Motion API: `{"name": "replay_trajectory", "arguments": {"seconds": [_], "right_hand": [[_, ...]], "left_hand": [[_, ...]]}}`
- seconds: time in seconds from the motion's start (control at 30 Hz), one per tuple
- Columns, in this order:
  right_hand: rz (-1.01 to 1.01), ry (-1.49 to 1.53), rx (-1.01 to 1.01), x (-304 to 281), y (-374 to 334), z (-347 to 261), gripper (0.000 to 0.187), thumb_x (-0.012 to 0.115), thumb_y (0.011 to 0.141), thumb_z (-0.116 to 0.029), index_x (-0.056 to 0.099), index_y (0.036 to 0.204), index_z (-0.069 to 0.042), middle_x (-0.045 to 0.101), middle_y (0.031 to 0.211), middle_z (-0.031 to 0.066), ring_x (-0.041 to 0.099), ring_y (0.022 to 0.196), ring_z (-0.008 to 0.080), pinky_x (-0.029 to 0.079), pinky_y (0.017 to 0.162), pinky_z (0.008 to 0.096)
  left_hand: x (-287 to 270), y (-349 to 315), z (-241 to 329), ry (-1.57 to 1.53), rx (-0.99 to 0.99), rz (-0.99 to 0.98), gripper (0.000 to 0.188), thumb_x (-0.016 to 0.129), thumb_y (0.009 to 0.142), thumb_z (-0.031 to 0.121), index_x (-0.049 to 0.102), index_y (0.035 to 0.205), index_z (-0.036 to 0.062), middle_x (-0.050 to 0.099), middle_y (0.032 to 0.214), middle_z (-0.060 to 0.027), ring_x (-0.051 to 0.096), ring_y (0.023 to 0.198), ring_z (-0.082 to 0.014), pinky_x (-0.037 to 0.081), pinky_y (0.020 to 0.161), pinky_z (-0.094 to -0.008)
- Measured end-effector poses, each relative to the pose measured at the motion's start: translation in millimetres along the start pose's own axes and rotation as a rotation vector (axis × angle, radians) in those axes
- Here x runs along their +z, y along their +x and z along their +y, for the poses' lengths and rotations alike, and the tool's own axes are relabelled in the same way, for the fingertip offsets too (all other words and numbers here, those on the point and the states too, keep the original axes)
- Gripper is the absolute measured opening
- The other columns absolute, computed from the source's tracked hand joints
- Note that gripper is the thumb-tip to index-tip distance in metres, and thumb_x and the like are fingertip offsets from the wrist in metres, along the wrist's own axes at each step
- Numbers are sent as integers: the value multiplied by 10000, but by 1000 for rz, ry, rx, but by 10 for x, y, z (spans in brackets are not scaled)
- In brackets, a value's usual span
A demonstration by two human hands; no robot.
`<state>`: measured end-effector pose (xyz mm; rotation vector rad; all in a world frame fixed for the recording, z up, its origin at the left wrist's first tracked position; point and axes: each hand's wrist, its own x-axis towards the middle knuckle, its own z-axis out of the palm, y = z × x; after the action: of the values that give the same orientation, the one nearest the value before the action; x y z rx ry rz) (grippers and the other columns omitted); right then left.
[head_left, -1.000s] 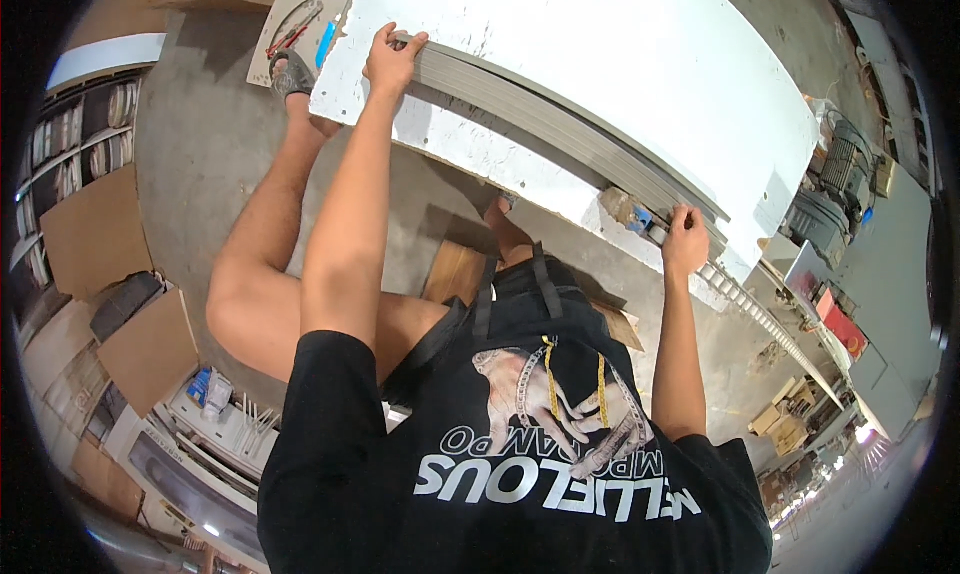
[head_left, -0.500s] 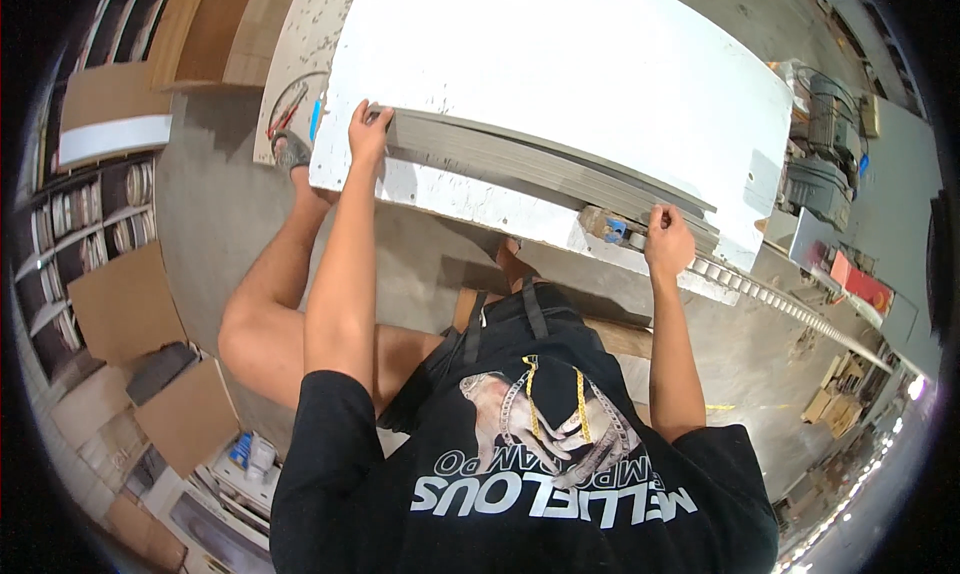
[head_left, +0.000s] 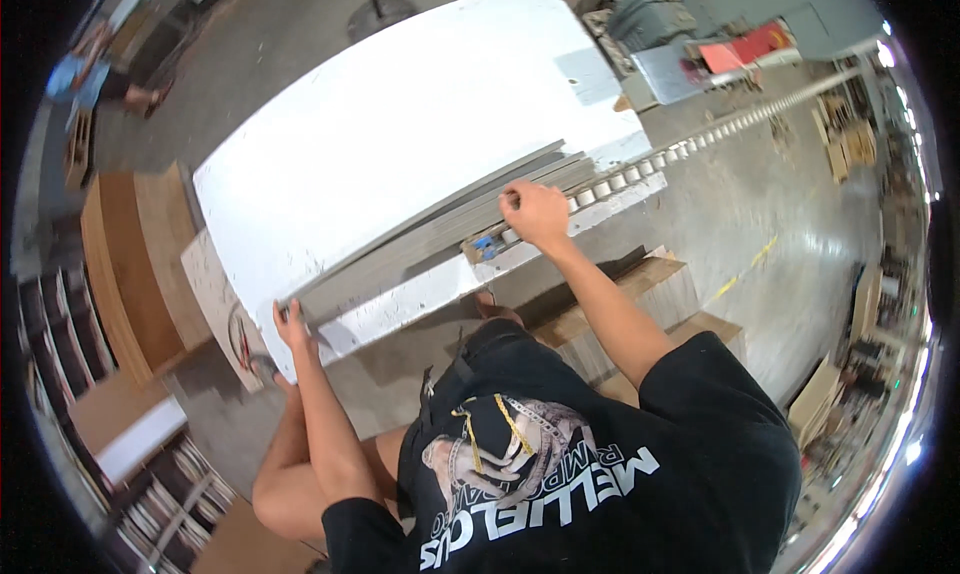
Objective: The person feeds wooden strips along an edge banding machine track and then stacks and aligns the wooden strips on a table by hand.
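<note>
Long thin grey strips point(head_left: 445, 226) lie stacked side by side on a white tabletop point(head_left: 400, 114), slanting up to the right. At their left end my left hand point(head_left: 292, 324) pinches the tip of a strip, close to the table's corner. My right hand point(head_left: 537, 214) is closed over the strips nearer their right end, thumb and fingertips bent together on them; the exact strip under it is partly hidden. A dark gap separates the farthest strip from the rest. Beside my right hand, at the near edge, sits a small brown-and-blue object point(head_left: 484, 247), its kind unclear.
A line of white ring-like pieces point(head_left: 640, 172) runs from the near table edge off to the right. Grey machines point(head_left: 645, 19) and a red item point(head_left: 745, 46) stand beyond the right end. Wooden panels point(head_left: 150, 264) are at left, boxes point(head_left: 625, 299) below. Another person point(head_left: 90, 74) is far left.
The view has turned, so the table and strips now slant up to the right. My right hand has shifted leftward along the strips; my left hand stays at their left end.
</note>
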<state>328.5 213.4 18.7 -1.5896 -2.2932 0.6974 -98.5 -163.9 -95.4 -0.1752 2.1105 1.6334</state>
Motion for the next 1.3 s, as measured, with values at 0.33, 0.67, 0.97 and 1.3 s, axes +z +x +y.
{"name": "replay_trajectory", "arguments": {"seconds": [0.33,0.67,0.97,1.3], "right_hand": [[-20,-139,-67,-97,349,360,600,744,872,-436,651,1366,-108,600,1379,154,585,1268,339,488,1075,473],[-283,-255,275,-354,1040,1183,652,587,954,-616,625,1383,-126,643,1390,158,609,1278,384,482,1030,597],[-288,-25,439,-294,1133,1328,830,630,940,-606,501,1468,21,594,1435,257,586,1325,429,487,1101,521],[-283,117,556,-195,1199,1373,862,664,898,-615,599,1344,120,609,1394,336,623,1278,447,516,1087,460]], "left_hand": [[28,42,39,107,48,-77,636,723,1003,139,465,1577,48,528,1536,-135,552,1308,-251,459,1092,-370],[92,239,-130,215,93,-51,603,668,1014,224,494,1535,-24,598,1445,-171,608,1223,-293,509,1027,-407],[388,118,12,392,58,105,674,620,1027,309,425,1574,-34,567,1489,-233,612,1261,-372,504,1039,-470],[193,277,21,269,53,14,539,605,1031,257,568,1464,-62,656,1393,-213,658,1198,-326,525,1023,-423]]}}
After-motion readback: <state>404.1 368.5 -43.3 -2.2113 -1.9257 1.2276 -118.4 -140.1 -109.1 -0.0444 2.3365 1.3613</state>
